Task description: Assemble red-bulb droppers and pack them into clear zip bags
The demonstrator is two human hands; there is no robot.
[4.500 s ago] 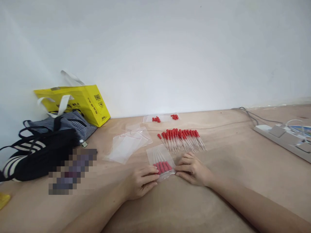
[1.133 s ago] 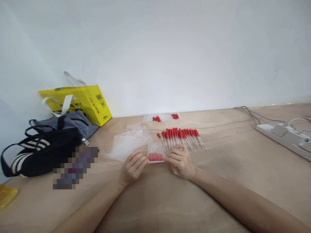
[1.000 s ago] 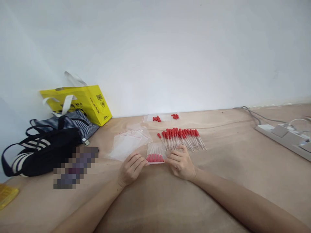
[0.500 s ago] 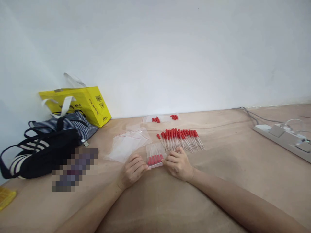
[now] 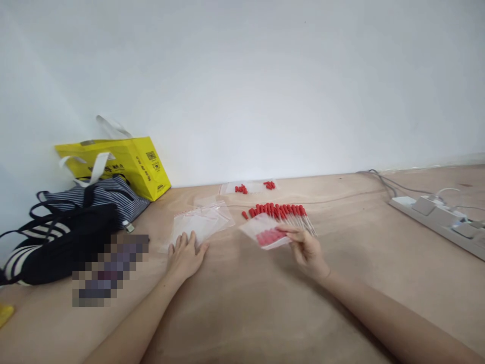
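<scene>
Between the thumb and fingers of my right hand (image 5: 306, 248) is a small clear zip bag (image 5: 261, 226), raised and tilted above the table. Red-bulbed droppers (image 5: 270, 236) show through it in a row. My left hand (image 5: 185, 255) lies with spread fingers on the near edge of a pile of clear zip bags (image 5: 202, 220). Behind the raised bag, several loose droppers (image 5: 291, 210) with red bulbs and thin clear stems lie side by side; the bag covers part of them.
Against the wall, more red bulbs (image 5: 269, 185) rest on a clear bag (image 5: 250, 188). To the left stand a yellow carrier bag (image 5: 151, 169), a striped bag (image 5: 131, 199) and a black bag (image 5: 81, 242). A white power strip (image 5: 435, 217) with cables sits at the right.
My left hand has let go of the filled bag and moved left onto the pile of bags. My right hand has lifted the filled bag and shifted right.
</scene>
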